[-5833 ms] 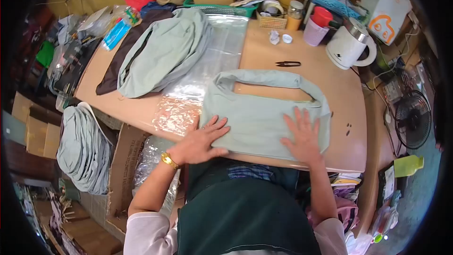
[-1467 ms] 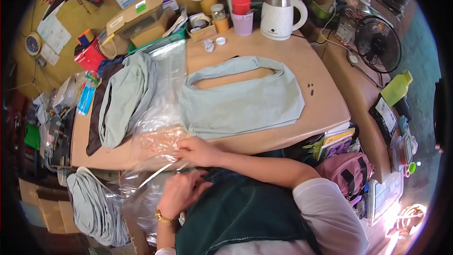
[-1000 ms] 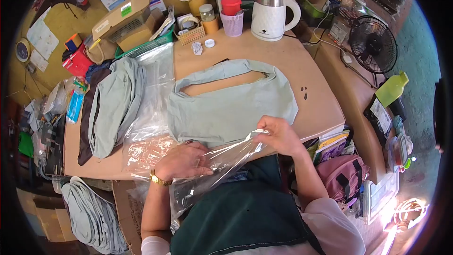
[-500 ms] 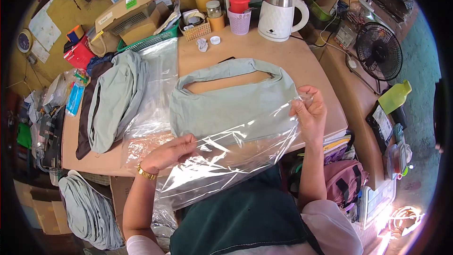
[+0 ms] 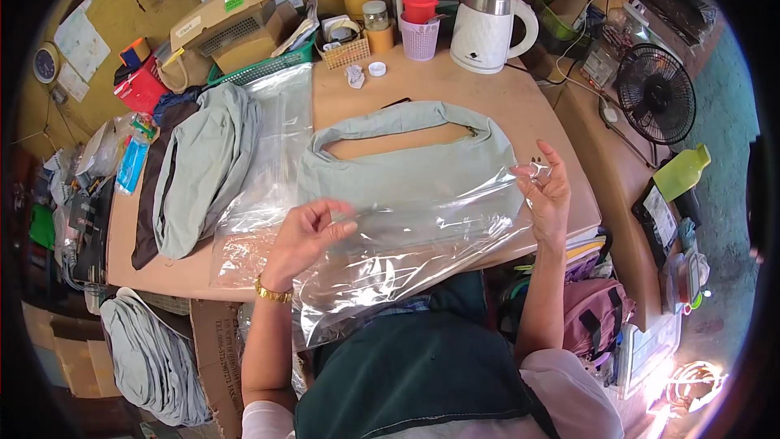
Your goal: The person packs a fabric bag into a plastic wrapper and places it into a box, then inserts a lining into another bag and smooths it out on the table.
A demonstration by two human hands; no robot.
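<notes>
A clear plastic bag (image 5: 390, 272) stretches over the front part of a pale green cloth bag (image 5: 382, 187), which lies flat on the table. My right hand (image 5: 546, 189) pinches the plastic at its upper right corner, other fingers raised. At the plastic's upper left edge is my left hand (image 5: 313, 232), thumb and fingers apart, fingertips slightly blurred; a gold watch is on that wrist. The cloth bag's looped strap points away from me, outside the plastic.
More clear plastic (image 5: 272, 130) lies on the table (image 5: 455, 85) beside a pile of pale green cloth (image 5: 207, 171) over dark cloth. Scissors (image 5: 396, 102) show partly behind the strap. A white kettle (image 5: 483, 32) and pink cup (image 5: 420, 39) stand at the back, a fan (image 5: 656, 93) to the right.
The cloth bag lay bare under both hands earliest. The plastic has since been lifted and spread over its front part. Lately my left hand has risen and parted its fingers; my right still pinches.
</notes>
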